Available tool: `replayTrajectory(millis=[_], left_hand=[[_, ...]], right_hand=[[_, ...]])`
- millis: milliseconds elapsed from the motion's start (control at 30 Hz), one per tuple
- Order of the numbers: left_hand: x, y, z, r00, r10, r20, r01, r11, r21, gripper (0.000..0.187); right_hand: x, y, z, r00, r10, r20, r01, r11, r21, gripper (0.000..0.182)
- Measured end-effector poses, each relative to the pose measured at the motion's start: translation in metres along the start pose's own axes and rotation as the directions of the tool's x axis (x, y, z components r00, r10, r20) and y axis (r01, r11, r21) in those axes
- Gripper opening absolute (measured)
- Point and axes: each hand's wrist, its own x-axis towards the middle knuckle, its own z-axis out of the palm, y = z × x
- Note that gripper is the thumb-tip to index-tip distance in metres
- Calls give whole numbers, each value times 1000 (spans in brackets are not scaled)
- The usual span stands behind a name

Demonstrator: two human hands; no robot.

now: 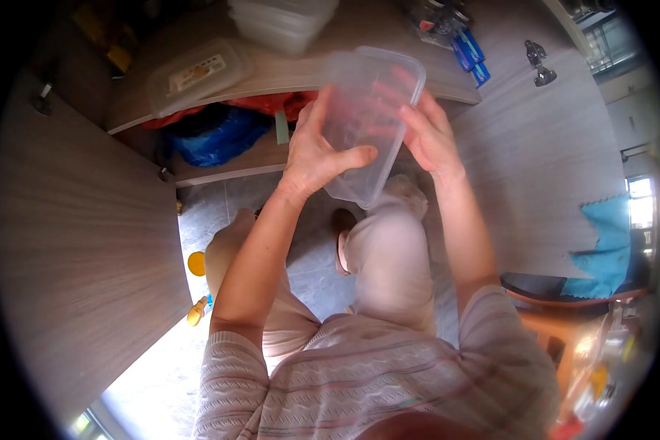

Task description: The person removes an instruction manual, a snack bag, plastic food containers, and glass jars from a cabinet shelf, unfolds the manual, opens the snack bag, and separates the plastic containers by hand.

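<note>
A clear, empty-looking plastic food container (367, 121) is held tilted in front of the cupboard, above my knees. My left hand (315, 150) grips its left side, thumb pressed across the near part and fingers behind it. On the other side, my right hand (429, 139) holds the right rim, and its fingers show blurred through the plastic. Just beyond, on the cupboard shelf, lies a clear lid with a label (202, 73). Farther back stands a stack of similar plastic containers (282, 22).
Open cupboard doors flank me, a left door (88, 242) and a right door (535, 161). Blue packages (469, 55) lie at the shelf's right. Below are a blue bag (220, 139) and red material. A turquoise cloth (601, 249) hangs at the right.
</note>
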Motion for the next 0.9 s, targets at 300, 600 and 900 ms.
replayTrajectory(millis=[300,600,900], left_hand=[[2,-5,-3,999,-33,-1,33,998,-54,105],[7,-32,-5,888,-320,330,459,615,-641,74],[-2,-17,-24,888,-259,380,460,484,-744,65]], right_hand=[[8,6,-7,999,-5,49,6,1000,-20,58],[134,3,-16,960,49,-275,-155,913,-377,57],[223,13,-8,896,348,-277,-431,833,-347,57]])
